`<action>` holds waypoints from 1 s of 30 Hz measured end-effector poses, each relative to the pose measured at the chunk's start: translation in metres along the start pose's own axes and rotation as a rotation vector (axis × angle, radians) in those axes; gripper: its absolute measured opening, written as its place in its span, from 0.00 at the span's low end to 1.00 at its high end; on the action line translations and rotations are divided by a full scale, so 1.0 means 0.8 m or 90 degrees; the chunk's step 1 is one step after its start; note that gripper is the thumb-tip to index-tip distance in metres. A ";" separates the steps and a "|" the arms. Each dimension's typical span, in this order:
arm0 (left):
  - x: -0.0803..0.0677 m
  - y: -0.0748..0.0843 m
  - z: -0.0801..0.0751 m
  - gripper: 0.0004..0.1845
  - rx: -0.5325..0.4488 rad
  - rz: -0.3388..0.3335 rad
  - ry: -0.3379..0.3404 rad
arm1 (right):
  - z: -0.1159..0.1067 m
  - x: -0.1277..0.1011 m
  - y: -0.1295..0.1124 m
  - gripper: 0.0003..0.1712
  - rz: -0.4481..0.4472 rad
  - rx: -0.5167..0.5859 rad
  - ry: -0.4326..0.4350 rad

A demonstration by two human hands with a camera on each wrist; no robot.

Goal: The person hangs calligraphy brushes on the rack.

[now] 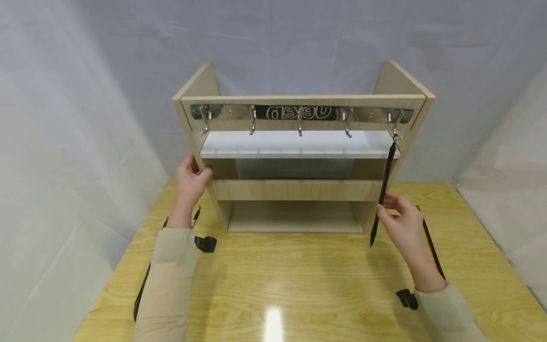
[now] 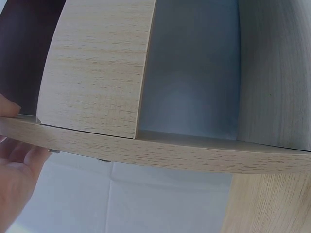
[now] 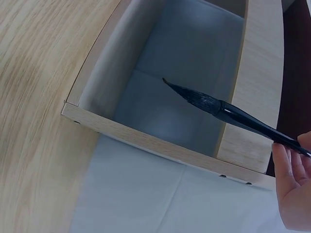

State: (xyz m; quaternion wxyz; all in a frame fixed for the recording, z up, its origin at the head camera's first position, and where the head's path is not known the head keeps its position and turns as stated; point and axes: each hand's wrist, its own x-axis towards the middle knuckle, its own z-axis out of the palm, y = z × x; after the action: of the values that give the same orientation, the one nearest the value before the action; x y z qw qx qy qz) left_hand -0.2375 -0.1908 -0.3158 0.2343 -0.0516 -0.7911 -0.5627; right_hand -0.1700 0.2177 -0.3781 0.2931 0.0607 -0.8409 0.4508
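- Surface: we record a yellowish wood-grain table [image 1: 273,270] beneath both hands, with a bright patch of glare between the forearms.
- Room: pale, creased sheeting [image 1: 299,42] rises beyond the hands and to either side of them.
- Shelf unit, one: the light-wood shelf unit [image 1: 299,191] stands upright on the table between the hands. We count two side panels, two pale front boards and one white shelf [image 1: 299,142].
- Hooks: one shiny metal rail [image 1: 231,112] runs across the top front board, above both hands; we count five hooks [image 1: 300,124] on it.
- Left hand, one: the left hand [image 1: 191,180] grips the unit's left side panel, thumb at the inner side, fingers round the outer side.
- Right hand, one: the right hand [image 1: 403,225] is nearly closed, thumb and fingers pinching the handle of a dark brush [image 1: 388,168].
- Held brush: it slants down past the fingertips, bristles lowest. Its loop, above the hand, meets the rightmost hook; we cannot tell how fully it is seated.
- Other slim pieces: we see one dark rod [image 1: 432,249] just right of the right wrist. Further dark slender pieces [image 1: 142,294] lie by the left forearm, partly hidden; we cannot settle their number.
- Sleeves: two, both beige.
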 end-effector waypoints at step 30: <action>0.013 -0.040 -0.002 0.18 0.036 0.018 0.005 | 0.024 0.019 0.021 0.15 -0.068 0.017 0.069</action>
State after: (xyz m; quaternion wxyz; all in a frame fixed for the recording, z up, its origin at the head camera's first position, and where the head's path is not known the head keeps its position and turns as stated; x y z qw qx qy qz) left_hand -0.2574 -0.2054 -0.3388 0.2469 -0.0537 -0.8050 -0.5368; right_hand -0.1973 0.2147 -0.3898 0.3607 0.0850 -0.8133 0.4486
